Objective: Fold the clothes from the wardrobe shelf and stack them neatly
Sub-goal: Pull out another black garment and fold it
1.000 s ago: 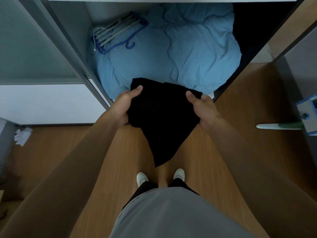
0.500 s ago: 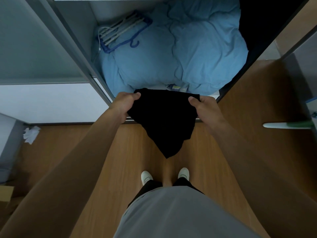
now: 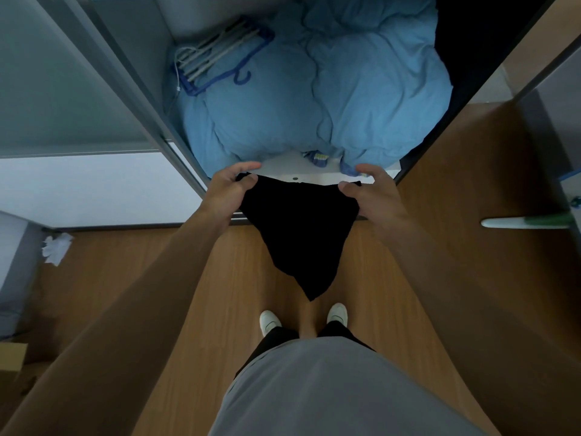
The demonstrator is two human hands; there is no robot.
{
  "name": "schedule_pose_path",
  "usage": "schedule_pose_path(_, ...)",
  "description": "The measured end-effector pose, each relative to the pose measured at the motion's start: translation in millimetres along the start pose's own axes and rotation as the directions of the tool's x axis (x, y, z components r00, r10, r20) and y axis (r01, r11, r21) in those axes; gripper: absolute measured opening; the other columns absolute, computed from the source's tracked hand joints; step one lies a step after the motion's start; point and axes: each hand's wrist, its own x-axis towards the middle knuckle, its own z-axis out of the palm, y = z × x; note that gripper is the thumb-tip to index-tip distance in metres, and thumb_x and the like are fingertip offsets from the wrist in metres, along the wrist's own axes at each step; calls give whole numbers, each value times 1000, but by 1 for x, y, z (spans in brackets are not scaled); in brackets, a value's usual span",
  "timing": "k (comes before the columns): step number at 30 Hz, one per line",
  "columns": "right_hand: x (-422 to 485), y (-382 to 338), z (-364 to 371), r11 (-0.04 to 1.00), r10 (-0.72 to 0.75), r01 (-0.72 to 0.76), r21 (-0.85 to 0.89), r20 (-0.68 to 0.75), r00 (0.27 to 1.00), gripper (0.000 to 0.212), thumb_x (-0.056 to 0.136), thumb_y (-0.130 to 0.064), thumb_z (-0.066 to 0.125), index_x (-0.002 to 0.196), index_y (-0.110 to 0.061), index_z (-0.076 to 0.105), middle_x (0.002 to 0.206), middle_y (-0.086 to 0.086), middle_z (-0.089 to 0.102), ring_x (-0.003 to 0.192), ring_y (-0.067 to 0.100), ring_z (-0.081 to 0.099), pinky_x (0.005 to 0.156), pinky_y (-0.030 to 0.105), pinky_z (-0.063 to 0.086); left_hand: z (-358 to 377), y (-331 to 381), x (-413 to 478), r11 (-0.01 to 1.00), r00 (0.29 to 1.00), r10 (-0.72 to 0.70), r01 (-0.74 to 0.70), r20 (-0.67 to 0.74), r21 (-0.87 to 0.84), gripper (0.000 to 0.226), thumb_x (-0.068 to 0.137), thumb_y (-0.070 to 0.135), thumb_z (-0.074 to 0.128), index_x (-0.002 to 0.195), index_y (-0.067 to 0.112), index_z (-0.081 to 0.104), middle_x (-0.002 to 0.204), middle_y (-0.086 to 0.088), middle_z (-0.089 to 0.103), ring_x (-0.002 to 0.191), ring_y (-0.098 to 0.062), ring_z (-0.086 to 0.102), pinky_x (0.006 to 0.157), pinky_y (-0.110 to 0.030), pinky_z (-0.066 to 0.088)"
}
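Nearest the camera: grey shirt front [image 3: 330, 391], then two white shoes [image 3: 270, 320] side by side on the wooden floor [image 3: 188, 294]. Crumpled white paper [image 3: 56, 248] lay on the floor far left, near the wall; a cardboard box [image 3: 11, 357] sat at the left edge.

Black garment [image 3: 298, 228] hung in the air between both arms, stretched wide at the top and tapering to a point that, in this view, ended just above the shoes. It was off the shelf, in front of its edge.

Left hand [image 3: 231, 190]: grip clamped on the garment's upper left corner, thumb and fingers pinching the cloth. Right hand [image 3: 374, 193]: grip clamped on the upper right corner in the same way. Both hands level, just before the white shelf edge [image 3: 292, 169].

On the shelf behind: a bulky light-blue duvet [image 3: 345, 89] filling most of the compartment, a small striped item [image 3: 319, 158] poking out beneath its front. Blue and white hangers [image 3: 217, 55] lay on the duvet's far left. Dark cloth [image 3: 481, 42] filled the far right corner; could not tell what it was.
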Motion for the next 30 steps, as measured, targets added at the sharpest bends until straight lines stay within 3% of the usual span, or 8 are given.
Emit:
schedule_pose_path(4,0,-3,-6,985,-90,109,-137,135,987,39,88,-4,70,126,-12,65,120,8,68,100,15,67,77,13,54,2,0,0,1000,1000,27,-27,-10,14,26,97,7,56,96,25,75,100,2,74,87,-1,69,71,-10,50)
schedule_pose_path(8,0,0,-4,914,-168,228,-335,197,966,44,87,1,69,128,-12,64,119,0,62,107,13,62,89,21,53,3,3,3,995,999,34,-33,-10,98,30,101,5,46,97,19,72,93,6,71,75,8,66,63,-5,47)
schedule_pose_path(11,2,4,1,800,-268,334,-499,201,942,44,86,5,65,128,-8,64,118,1,60,113,17,59,101,31,50,7,5,5,979,999,36,-35,0,200,32,103,6,38,104,13,70,93,2,67,77,1,62,60,-4,46)
schedule_pose_path(16,4,10,1,656,-392,396,-642,158,906,37,88,-1,67,124,-9,67,126,8,65,117,20,57,91,10,32,15,12,5,956,999,34,-35,10,292,38,105,7,30,107,7,68,96,-3,62,78,-4,56,57,1,40)
schedule_pose_path(21,4,9,-1,550,-411,394,-736,172,895,24,89,-11,69,113,-12,73,113,10,70,104,25,64,93,32,48,22,21,-3,931,995,78,-93,56,352,35,105,13,35,106,7,69,96,-5,59,84,-12,54,62,-2,36)
schedule_pose_path(24,2,8,-3,508,-409,361,-782,149,900,20,89,-21,71,108,-15,74,107,9,71,99,26,65,90,41,50,20,24,-8,929,986,60,-113,158,354,19,96,38,59,98,23,71,95,7,66,85,-4,60,74,-8,43)
schedule_pose_path(26,-1,9,-6,503,-410,334,-797,120,904,21,89,-26,72,107,-17,74,107,6,71,99,25,65,89,42,51,16,25,-10,875,967,40,-155,252,458,33,78,52,76,102,30,71,100,10,66,90,-4,62,80,-18,48)
schedule_pose_path(30,-2,9,-8,484,-419,339,-807,126,899,16,89,-30,71,99,-17,72,103,5,68,95,24,64,85,43,52,16,20,-8,596,942,70,-303,328,743,48,74,37,84,116,18,67,115,-1,65,105,-19,59,91,-34,49)
